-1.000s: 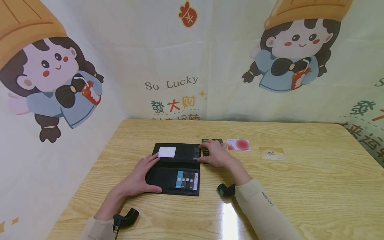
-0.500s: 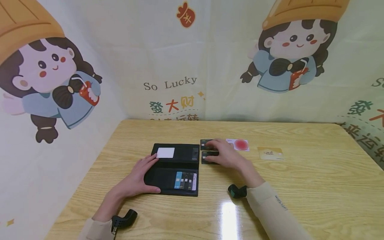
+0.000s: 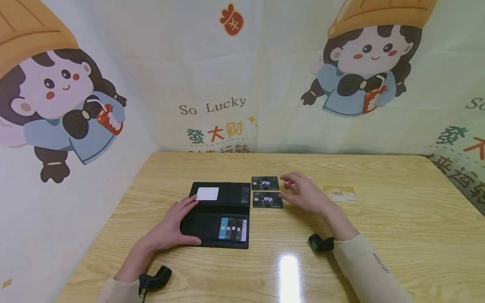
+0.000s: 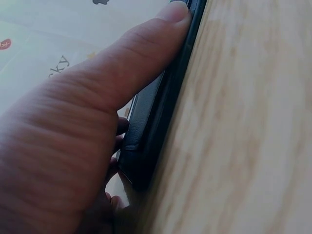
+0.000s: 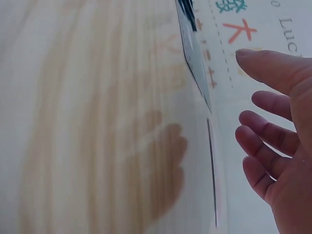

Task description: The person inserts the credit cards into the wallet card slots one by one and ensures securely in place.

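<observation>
A black wallet [image 3: 229, 192] lies unfolded on the table, with a white card [image 3: 207, 193] in its upper half and several overlapping cards [image 3: 233, 229] slotted in its lower half. My left hand [image 3: 170, 225] rests spread over the wallet's left side. Its thumb presses near the bottom edge, shown closely in the left wrist view on the dark cover [image 4: 146, 117]. Right of the wallet lie two black VIP cards [image 3: 265, 183], one above the other. My right hand [image 3: 307, 195], fingers loosely bent and holding nothing, hovers over a pink-and-red card [image 3: 289, 185], mostly hiding it.
A gold card [image 3: 338, 194] lies on the wooden table [image 3: 398, 235], right of my right hand. Behind the table's far edge hangs a cream printed cloth [image 3: 212, 50]. Black wrist cameras [image 3: 155, 278] stick out near both sleeves.
My right hand has moved right, away from the wallet's edge and past the black cards, leaving both uncovered, to above the pink-and-red card. My left hand has stayed on the wallet.
</observation>
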Demonstrator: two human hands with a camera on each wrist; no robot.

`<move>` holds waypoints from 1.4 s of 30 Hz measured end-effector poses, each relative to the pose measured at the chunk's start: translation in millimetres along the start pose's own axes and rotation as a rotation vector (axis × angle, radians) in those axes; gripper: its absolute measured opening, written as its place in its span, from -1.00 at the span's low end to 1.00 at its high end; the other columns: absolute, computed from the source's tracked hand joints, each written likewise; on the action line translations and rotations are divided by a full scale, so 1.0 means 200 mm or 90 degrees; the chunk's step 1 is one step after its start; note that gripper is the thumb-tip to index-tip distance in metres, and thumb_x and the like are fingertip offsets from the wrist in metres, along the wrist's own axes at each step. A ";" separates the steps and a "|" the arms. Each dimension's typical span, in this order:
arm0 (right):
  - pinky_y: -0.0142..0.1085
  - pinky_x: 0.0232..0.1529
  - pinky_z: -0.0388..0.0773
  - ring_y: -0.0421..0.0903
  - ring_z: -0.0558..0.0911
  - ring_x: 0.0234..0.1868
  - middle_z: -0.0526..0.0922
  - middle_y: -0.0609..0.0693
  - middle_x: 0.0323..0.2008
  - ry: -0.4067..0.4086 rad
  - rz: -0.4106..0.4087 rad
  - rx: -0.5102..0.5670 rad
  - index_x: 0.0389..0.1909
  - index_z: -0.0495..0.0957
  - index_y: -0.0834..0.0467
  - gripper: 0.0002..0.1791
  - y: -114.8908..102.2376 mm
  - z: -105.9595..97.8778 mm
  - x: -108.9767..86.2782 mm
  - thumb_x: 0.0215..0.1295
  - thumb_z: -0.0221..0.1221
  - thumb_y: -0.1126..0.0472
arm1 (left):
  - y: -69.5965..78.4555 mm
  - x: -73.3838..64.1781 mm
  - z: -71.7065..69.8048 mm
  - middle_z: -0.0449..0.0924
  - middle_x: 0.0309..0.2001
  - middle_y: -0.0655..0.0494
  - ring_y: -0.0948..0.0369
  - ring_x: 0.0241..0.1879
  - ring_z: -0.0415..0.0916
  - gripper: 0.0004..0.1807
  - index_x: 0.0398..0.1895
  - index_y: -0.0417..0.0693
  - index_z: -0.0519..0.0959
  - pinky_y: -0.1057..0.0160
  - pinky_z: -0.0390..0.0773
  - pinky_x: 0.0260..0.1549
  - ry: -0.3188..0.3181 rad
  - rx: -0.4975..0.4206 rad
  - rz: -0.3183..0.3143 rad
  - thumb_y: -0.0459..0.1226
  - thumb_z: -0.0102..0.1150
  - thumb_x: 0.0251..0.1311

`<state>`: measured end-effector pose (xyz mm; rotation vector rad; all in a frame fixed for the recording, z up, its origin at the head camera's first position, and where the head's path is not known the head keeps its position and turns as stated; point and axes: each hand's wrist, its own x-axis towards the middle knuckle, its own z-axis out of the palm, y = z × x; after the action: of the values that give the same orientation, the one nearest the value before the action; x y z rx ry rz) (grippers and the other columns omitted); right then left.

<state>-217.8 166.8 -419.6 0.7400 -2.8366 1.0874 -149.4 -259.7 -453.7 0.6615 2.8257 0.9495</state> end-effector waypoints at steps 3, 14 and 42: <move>0.12 0.18 0.49 0.22 0.55 0.14 0.53 0.25 0.18 0.008 0.015 -0.021 0.25 0.48 0.34 -0.43 0.04 -0.05 -0.03 0.31 0.36 0.15 | 0.00 0.00 0.00 -0.02 0.59 -0.06 -0.17 0.54 -0.20 0.21 0.55 -0.10 0.21 -0.33 -0.23 0.41 -0.001 -0.005 0.006 0.18 0.57 -0.14; 0.23 0.17 0.44 0.33 0.51 0.15 0.49 0.36 0.17 0.013 0.035 -0.083 0.20 0.48 0.42 -0.44 0.18 -0.21 -0.16 0.29 0.36 0.20 | -0.01 0.00 0.00 -0.02 0.59 -0.07 -0.20 0.53 -0.20 0.20 0.55 -0.10 0.21 -0.35 -0.22 0.39 0.001 0.001 0.011 0.18 0.57 -0.13; 0.31 0.05 0.44 0.46 0.47 0.08 0.47 0.51 0.07 -0.065 0.068 -0.185 0.10 0.51 0.49 -0.34 0.40 -0.49 -0.37 0.18 0.46 0.08 | 0.00 0.01 -0.01 0.00 0.58 -0.10 -0.20 0.53 -0.18 0.20 0.53 -0.16 0.22 -0.36 -0.21 0.39 0.000 -0.001 0.011 0.15 0.58 -0.15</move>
<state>-201.5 312.9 -409.1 0.6446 -3.0564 0.6374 -150.8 -259.7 -451.8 0.6861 2.8238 0.9551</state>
